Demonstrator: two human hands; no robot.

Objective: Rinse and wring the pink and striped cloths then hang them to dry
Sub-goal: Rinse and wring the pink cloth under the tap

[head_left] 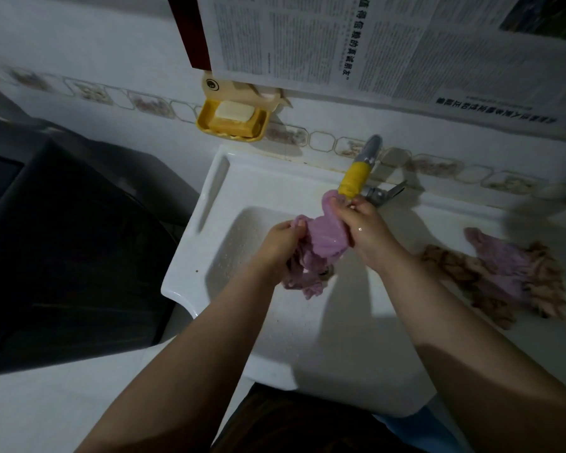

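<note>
Right hand (361,223) grips the far end of the pink cloth (324,238) just under the yellow tap (353,181); left hand (280,245) grips its near-left end. Its long axis runs between them over the sink (209,204), so wringing likely means opposite twists. More cloths (504,273) lie on the worktop, right.

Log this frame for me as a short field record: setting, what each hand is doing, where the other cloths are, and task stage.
setting: white sink under a tap with a yellow spout sleeve
left hand: grips the lower part of the pink cloth
right hand: grips the cloth's upper part, just below the spout
other cloths: a pink and striped pile lies on the sink's right ledge
soap dish: yellow, on the wall, holds a bar
stage: rinsing or wringing; nothing hung yet
</note>
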